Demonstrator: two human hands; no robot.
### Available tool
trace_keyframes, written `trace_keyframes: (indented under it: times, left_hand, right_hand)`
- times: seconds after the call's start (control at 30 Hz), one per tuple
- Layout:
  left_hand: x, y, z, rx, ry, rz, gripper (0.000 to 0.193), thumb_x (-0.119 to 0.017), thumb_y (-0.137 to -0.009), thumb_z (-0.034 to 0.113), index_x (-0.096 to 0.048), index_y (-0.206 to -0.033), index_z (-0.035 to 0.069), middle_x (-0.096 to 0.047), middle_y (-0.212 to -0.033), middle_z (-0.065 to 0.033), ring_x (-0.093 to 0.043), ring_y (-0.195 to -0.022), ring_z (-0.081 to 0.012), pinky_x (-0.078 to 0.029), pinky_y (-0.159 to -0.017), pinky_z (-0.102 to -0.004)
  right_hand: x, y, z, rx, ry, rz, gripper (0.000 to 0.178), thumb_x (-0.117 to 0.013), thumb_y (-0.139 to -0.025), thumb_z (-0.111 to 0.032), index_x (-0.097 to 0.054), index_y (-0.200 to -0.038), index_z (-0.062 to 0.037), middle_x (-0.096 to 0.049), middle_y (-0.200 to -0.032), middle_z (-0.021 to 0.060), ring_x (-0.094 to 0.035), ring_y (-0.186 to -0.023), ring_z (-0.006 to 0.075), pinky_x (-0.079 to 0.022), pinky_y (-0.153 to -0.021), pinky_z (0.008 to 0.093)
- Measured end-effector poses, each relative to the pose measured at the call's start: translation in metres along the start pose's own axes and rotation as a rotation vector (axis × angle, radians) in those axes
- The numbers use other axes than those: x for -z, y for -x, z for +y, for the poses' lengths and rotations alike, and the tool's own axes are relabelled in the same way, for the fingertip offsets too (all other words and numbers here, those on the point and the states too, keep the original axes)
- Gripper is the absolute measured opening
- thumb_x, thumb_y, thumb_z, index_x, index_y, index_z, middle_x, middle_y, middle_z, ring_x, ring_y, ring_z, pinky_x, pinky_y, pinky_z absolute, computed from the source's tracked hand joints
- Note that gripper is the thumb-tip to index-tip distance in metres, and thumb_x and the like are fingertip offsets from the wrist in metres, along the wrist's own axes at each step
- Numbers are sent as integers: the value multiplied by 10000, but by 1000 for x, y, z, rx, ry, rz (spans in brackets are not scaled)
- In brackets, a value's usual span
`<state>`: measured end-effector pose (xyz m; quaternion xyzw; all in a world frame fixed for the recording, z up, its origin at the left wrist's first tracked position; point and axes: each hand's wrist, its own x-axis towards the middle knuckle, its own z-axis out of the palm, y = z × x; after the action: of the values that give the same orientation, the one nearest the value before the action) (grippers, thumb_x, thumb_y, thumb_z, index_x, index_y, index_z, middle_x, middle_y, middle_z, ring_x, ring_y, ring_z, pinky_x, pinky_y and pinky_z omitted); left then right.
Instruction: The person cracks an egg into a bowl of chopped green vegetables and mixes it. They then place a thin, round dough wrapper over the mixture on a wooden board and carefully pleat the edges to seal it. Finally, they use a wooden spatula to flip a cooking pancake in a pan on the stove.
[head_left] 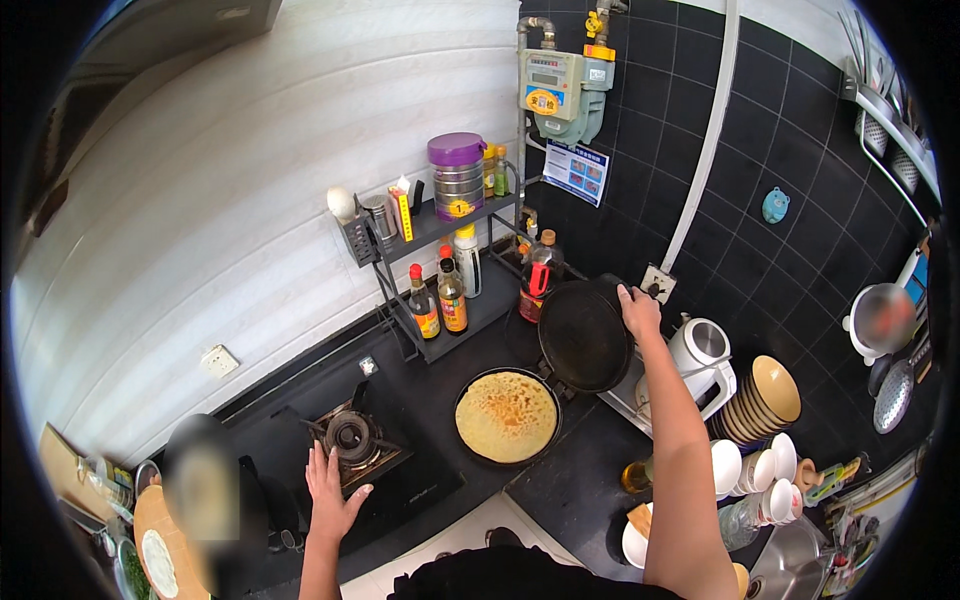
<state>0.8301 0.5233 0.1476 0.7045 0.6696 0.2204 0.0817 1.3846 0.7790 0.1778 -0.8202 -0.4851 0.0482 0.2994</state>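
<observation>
A round, flat pancake (507,417) with browned patches lies in the lower plate of a black hinged electric griddle on the dark counter. The griddle's round lid (583,338) stands raised behind it, to the right. My right hand (640,312) grips the lid at its upper right edge, the arm stretched across the counter. Lower left, my left hand (335,495) is empty, with fingers spread, beside the front of a gas burner (352,437). Nothing sits on that burner.
A dark rack (460,318) holds sauce bottles and a purple-lidded tin (458,175). Right of the lid stand a white kettle (703,350), stacked bowls (775,390) and white cups. A wooden board (160,525) with flattened dough lies far left, beside a blurred dark pan.
</observation>
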Motion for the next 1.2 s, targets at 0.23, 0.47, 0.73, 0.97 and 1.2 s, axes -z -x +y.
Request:
trace_keyframes:
  times: [0.23,0.47,0.73,0.97,1.2]
  left_hand:
    - [1,3,-5,-29,52,16,811,-709,-780,354,-330,-1380,-37,-151,-1505,-266,-182,-1381,-429,-153,-1114,-515]
    - [1,-1,-13,-107,84,-11,794,-715,-776,323,-335,-1376,-33,-156,-1505,-265,-197,-1378,-425,-159,-1116,-505]
    - [-6,-19,-21,-290,147,-62,792,-721,-762,243,-318,-1397,-5,-146,-1519,-238,-194,-1376,-422,-136,-1126,-497]
    - [-12,-27,-6,-391,197,-146,789,-723,-767,265,-328,-1387,-23,-148,-1515,-242,-208,-1361,-438,-169,-1110,-506]
    - [-2,-24,-9,-330,192,-160,794,-732,-766,279,-338,-1384,-26,-136,-1520,-234,-209,-1361,-440,-190,-1110,-490]
  right_hand:
    - [-10,-11,33,-28,-338,-14,813,-441,-867,-615,-448,-1327,56,-505,-1297,271,-447,-1246,399,-311,-1069,396]
    - [75,174,18,289,-660,-197,454,-619,-882,-162,-505,-1288,7,-584,-1216,182,-567,-1124,244,-437,-961,331]
    - [105,372,204,-125,-10,23,455,-739,-707,-116,-627,-1134,-8,-660,-1030,174,-619,-950,322,-492,-858,383]
    - [55,444,274,-141,571,-60,352,-733,-683,-240,-691,-1010,-115,-680,-930,91,-603,-900,280,-455,-804,406]
    - [73,452,241,7,478,-65,235,-747,-668,-209,-661,-860,-105,-643,-800,80,-591,-807,283,-441,-746,416]
